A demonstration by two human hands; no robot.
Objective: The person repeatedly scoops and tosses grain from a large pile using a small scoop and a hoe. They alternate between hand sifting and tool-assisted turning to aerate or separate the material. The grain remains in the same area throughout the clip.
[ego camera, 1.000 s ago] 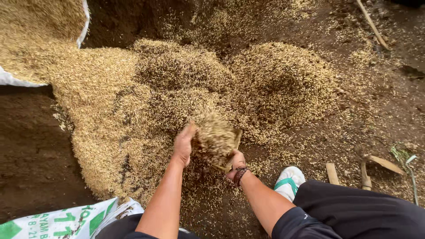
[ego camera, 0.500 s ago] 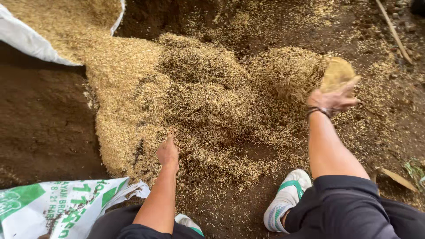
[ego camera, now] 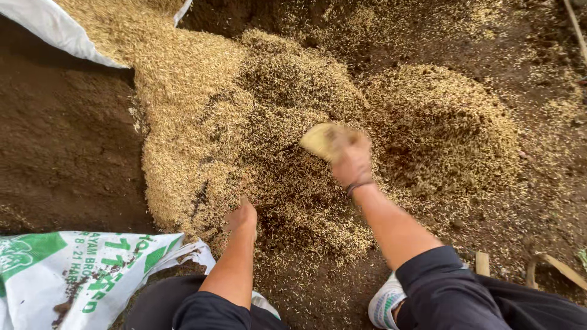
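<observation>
A wide heap of golden rice husks [ego camera: 202,153] lies on dark soil, mixed darker toward the middle [ego camera: 306,201]. My right hand [ego camera: 350,160] hovers over the middle of the heap, shut on a small tan scoop-like piece [ego camera: 318,139] that points left; the hand is blurred by motion. My left hand [ego camera: 242,217] is pressed down into the husks at the heap's near edge, its fingers buried and hidden. A dark band sits on my right wrist [ego camera: 359,184].
A white sack [ego camera: 55,27] at top left spills husks. A white and green printed sack [ego camera: 73,275] lies at bottom left. Bare dark soil [ego camera: 61,153] lies to the left. My white shoe [ego camera: 384,302] and wooden pieces [ego camera: 483,263] are at the lower right.
My right hand swung the scoop from the far right mound back left to the middle of the heap. My left hand stayed planted in the husks.
</observation>
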